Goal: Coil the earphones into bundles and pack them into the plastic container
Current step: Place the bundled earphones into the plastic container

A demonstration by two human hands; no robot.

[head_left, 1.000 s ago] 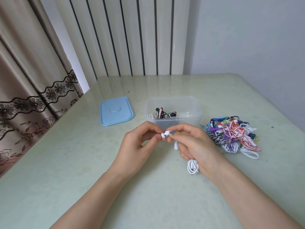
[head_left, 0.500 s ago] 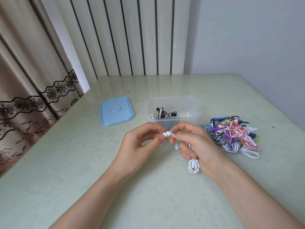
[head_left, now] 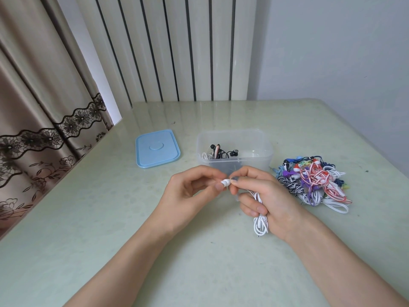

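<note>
Pale green table [head_left: 88, 218], bearing one clear plastic container [head_left: 234, 161], the landmark. Left of the container: one blue lid [head_left: 157, 148], lying flat, no legible writing. Right of the container: one tangled heap of loose earphones [head_left: 314, 185], count indeterminable. Inside the container: a few coiled earphones [head_left: 218, 151], black and white. Just in front of the container: left hand [head_left: 190, 191] pinching the earbud end of one white earphone [head_left: 261, 222]; right hand [head_left: 265, 200], fingers curled round its coiled cord.
</note>
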